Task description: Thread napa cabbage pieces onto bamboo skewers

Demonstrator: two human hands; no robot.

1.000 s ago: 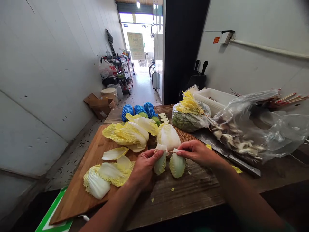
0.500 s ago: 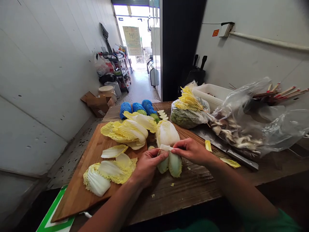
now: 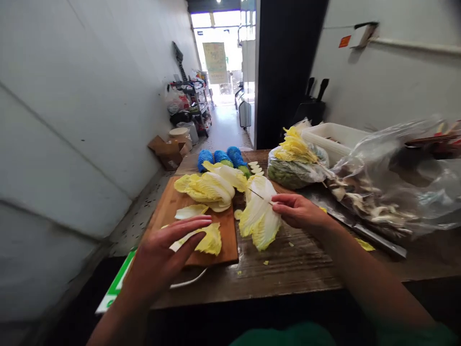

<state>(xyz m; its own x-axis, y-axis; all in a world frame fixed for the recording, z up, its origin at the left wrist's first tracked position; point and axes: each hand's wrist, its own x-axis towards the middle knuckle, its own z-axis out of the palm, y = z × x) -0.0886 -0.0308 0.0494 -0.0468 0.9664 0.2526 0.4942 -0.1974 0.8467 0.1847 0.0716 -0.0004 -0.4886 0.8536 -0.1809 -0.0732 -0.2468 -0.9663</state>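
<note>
My right hand (image 3: 297, 211) pinches a thin skewer (image 3: 256, 193) that points up and to the left, over pale napa cabbage leaves (image 3: 258, 218). A small whitish bit shows at its fingertips; whether it is on the skewer I cannot make out. My left hand (image 3: 162, 257) hovers above the near left part of the cutting board (image 3: 226, 242), thumb and fingers apart, with nothing in it. Below and beyond it lie loose cabbage leaves (image 3: 211, 239), partly hidden by the hand. A bigger heap of yellow-white leaves (image 3: 211, 185) rests at the board's far end.
Vegetables in blue foam nets (image 3: 223, 156) and pale slices (image 3: 255, 168) sit at the table's far end. To the right are a bag with skewered yellow leaves (image 3: 295, 146), a white tub (image 3: 336, 137), mushrooms (image 3: 374, 206) in clear plastic, and a long knife (image 3: 382, 242).
My left hand has let go of the skewer and swung left over the board, opening. My right hand keeps the skewer. The camera view has shifted, moving the scene rightward.
</note>
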